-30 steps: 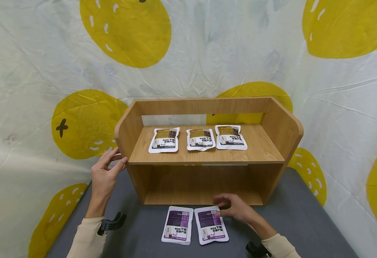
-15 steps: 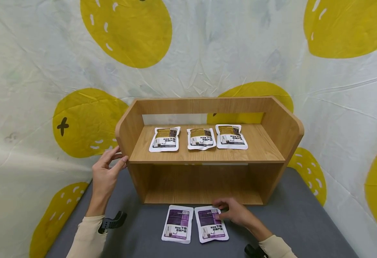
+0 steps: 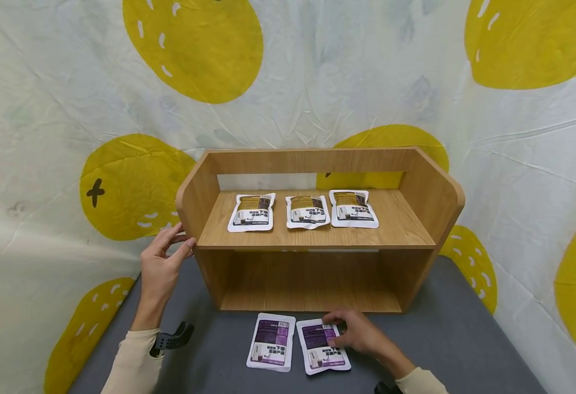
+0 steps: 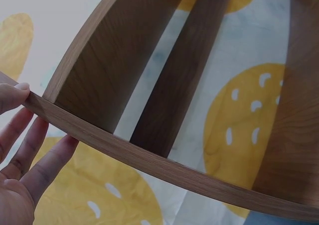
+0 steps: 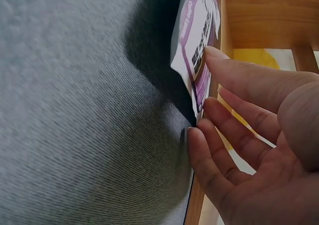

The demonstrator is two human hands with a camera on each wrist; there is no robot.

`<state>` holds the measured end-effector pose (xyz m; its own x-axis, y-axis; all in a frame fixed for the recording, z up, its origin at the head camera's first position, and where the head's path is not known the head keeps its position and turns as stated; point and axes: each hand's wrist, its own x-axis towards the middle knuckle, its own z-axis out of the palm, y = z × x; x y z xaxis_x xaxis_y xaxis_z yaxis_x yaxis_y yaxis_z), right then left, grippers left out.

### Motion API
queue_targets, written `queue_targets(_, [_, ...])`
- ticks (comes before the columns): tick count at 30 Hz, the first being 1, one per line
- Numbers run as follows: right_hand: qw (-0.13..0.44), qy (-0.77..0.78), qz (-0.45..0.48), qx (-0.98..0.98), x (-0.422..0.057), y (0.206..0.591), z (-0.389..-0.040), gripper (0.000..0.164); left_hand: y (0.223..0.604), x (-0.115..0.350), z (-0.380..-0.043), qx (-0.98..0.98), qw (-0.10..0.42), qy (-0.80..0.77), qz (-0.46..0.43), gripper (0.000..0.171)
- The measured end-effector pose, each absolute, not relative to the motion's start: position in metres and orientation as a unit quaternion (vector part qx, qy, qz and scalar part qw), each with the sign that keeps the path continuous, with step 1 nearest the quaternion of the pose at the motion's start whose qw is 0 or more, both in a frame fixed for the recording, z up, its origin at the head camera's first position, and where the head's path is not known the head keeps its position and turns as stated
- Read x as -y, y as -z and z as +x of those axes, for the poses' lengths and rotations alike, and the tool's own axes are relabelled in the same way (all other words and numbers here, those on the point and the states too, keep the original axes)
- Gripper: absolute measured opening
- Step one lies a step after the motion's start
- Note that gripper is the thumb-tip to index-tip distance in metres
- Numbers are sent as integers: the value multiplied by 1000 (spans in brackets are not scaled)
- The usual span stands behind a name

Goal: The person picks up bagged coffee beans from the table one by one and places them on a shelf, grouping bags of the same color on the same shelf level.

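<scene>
My left hand (image 3: pixel 160 268) holds the left side panel of a wooden two-tier shelf (image 3: pixel 312 239). In the left wrist view, the thumb lies on one face of the panel (image 4: pixel 149 161) and the fingers on the other. Two white-edged purple pouches lie on the dark grey surface before the shelf. My right hand (image 3: pixel 359 331) pinches the right purple pouch (image 3: pixel 317 340) near its upper right corner. In the right wrist view, the thumb presses the printed face of that pouch (image 5: pixel 197 43), with fingertips at its edge. Beside it on the left lies the other purple pouch (image 3: pixel 270 342).
On the upper board rest three brown-and-white pouches: a left one (image 3: pixel 252 212), a middle one (image 3: pixel 307 212) and a right one (image 3: pixel 353 209). A white cloth (image 3: pixel 307 71) with yellow shapes hangs behind and at both sides. The table (image 3: pixel 445 339) is dark grey.
My right hand has come slightly toward me and taken hold of the right purple pouch, which has shifted a little the same way. The left hand stays on the shelf.
</scene>
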<state>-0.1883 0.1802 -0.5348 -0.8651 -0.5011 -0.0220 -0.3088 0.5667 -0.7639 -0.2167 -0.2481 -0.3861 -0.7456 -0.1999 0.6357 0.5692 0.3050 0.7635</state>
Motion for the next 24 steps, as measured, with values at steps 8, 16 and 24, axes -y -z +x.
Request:
queue_targets(8, [34,345,-242,-906,-174,535,-179,60,384,247,-215,733,334,578,-127,49])
queue_targets(16, [40,339,-221,-914,-169,536,-174,75,385,247,-215,734,333,578,-126,49])
queue_targets(24, [70,368,-212,-903,-169,537,-174,84,387,248,-216,735,335,575,-126,48])
